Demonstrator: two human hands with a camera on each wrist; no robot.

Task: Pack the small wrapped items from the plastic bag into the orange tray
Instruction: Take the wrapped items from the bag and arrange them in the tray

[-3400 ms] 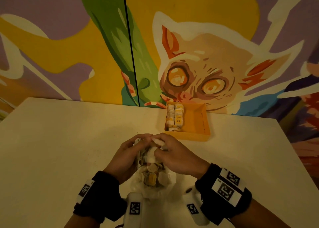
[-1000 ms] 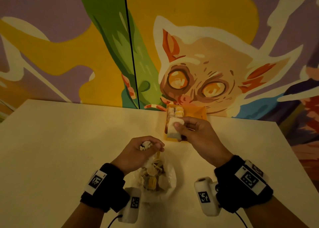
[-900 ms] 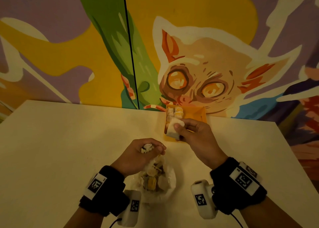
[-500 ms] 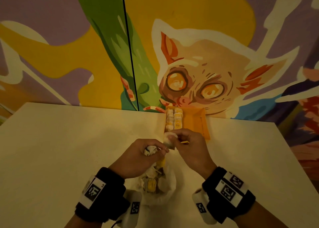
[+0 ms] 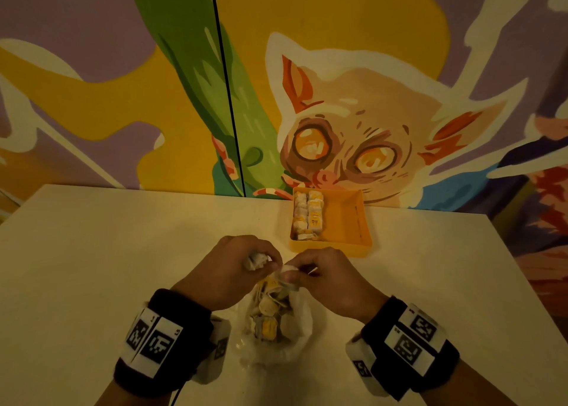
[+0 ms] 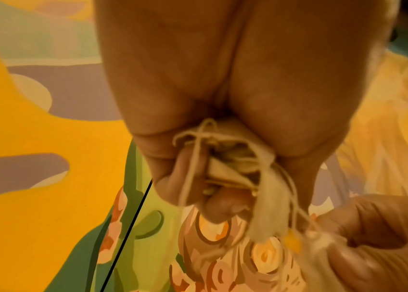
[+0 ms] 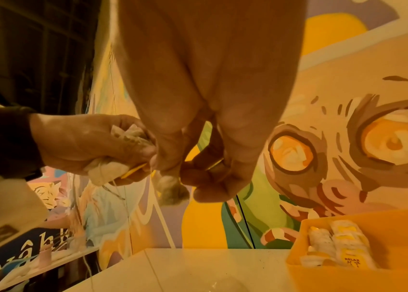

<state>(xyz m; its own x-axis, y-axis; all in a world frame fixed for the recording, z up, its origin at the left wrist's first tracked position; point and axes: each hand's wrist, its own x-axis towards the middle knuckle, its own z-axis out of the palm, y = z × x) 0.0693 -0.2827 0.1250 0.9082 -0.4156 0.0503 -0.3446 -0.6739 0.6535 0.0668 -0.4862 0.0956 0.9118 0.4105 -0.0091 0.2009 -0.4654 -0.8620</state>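
Both hands are meeting over the mouth of the plastic bag (image 5: 273,329), which is sitting on the tabletop (image 5: 92,267) right in front of the person, between the two wrists. The left hand (image 5: 233,267) is curled tight, its fingers (image 6: 173,189) closing round a crumpled pale bundle (image 5: 256,259) of wrapped pieces and loose strings bunched in the palm. The right hand (image 5: 325,278) is working just beside it, thumb and fingers (image 7: 210,173) pinching a small wrapped item (image 7: 173,189) at the bag's opening; whether that piece is fully clear of the bag is hard to tell from here, since the knuckles are covering the spot. Through the clear plastic, more pale and yellow wrapped items (image 5: 267,325) are showing, piled up inside. Beyond the hands, toward the far edge of the tabletop, the orange tray (image 5: 353,221) is sitting against the painted wall (image 5: 368,113), well apart from the bag. Two neat rows of packed items (image 5: 307,216) are lining the tray's left side, one of them reading RELAX in the right wrist view, and the right part of the tray floor is showing bare orange.
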